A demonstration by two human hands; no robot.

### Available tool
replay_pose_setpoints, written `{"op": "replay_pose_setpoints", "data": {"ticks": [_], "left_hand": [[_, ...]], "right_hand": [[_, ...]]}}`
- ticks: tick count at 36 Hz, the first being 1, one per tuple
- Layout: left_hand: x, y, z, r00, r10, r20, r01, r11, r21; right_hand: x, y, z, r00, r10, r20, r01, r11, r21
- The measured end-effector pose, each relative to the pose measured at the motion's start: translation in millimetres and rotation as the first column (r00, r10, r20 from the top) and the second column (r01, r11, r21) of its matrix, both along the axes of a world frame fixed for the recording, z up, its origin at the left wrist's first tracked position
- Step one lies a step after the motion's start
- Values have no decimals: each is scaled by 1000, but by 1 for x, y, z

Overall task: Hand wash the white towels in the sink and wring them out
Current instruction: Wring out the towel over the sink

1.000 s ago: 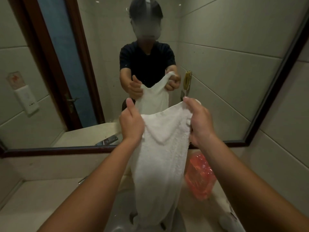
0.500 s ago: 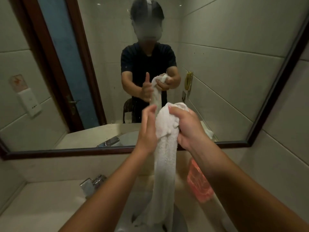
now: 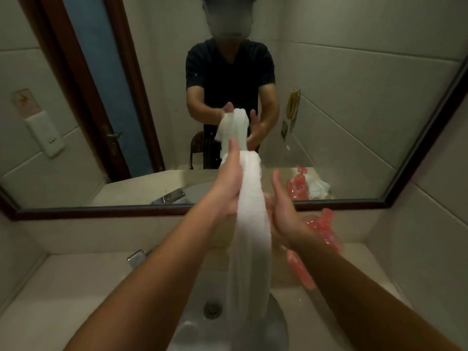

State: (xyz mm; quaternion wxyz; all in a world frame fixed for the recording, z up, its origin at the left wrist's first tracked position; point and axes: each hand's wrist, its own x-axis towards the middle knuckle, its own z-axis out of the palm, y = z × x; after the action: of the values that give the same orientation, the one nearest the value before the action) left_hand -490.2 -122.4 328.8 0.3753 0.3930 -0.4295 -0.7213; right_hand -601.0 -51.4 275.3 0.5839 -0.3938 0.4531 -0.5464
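White towel (image 3: 250, 224), bunched into one long rope, hangs down the centre of the frame. Its top sits just above the middle of the picture and its lower end trails into the sink (image 3: 278, 324) at the bottom centre.

The left hand (image 3: 226, 188) holds the towel near its top from the left side. Its palm is against the cloth and one finger points up along it; the fingers on the far side are hidden. The right hand (image 3: 282, 214) is wide, fingers straight and spread, with the palm turned toward the towel's right edge. I cannot tell whether it touches the cloth or is just beside it. Both forearms reach in from the lower corners.

A round metal drain (image 3: 212, 308) shows in the basin just left of the hanging towel. A chrome faucet (image 3: 138, 258) stands on the pale stone counter (image 3: 63, 287), left of the left forearm. A pink plastic bag (image 3: 323, 228) lies on the counter at the right, partly behind the right wrist.

A dark-framed mirror (image 3: 354, 110) fills the upper half of the frame. In the glass are a person in a dark T-shirt (image 3: 228, 72) with the same towel, one hand closed around its top and the other held open. A blue door (image 3: 101, 72) with a brown frame shows at the upper left, and a bundle of white cloth (image 3: 319, 186) shows beside the bag's reflection.
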Motion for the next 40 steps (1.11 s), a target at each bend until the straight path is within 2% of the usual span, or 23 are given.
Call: {"op": "replay_pose_setpoints", "data": {"ticks": [5,7,11,16,19,22,24,29,31,35,40], "left_hand": [[9,-14,24,997,-75,21,76,995,-64],[13,-19,24,999,-52,16,53,996,-68],[32,-13,-12,999,7,-33,-7,1000,16],[53,15,-70,992,-58,112,47,994,100],[55,29,-77,990,-84,111,82,996,18],[56,26,-75,991,-84,105,96,989,-112],[58,26,-72,989,-121,90,134,979,-155],[61,19,-70,986,-102,129,127,969,-210],[60,17,-69,984,-97,149,129,965,-227],[52,21,-63,965,-66,253,157,921,-358],[50,22,-60,945,41,324,156,815,-558]], "right_hand": [[12,11,-23,992,129,-8,-128,990,56],[13,11,-20,991,137,10,-137,988,66],[17,3,-10,988,65,144,-69,997,23],[21,-11,14,946,100,307,-114,993,28],[21,-18,20,973,104,206,-112,993,31],[20,-24,21,997,63,-45,-61,997,46],[17,-26,18,987,53,-155,-42,997,71],[9,-19,6,929,197,-314,-160,977,142],[6,-15,0,932,198,-304,-156,975,158],[2,-9,-11,960,155,-234,-130,984,118],[-2,-1,-16,940,49,-338,-38,999,39]]}}
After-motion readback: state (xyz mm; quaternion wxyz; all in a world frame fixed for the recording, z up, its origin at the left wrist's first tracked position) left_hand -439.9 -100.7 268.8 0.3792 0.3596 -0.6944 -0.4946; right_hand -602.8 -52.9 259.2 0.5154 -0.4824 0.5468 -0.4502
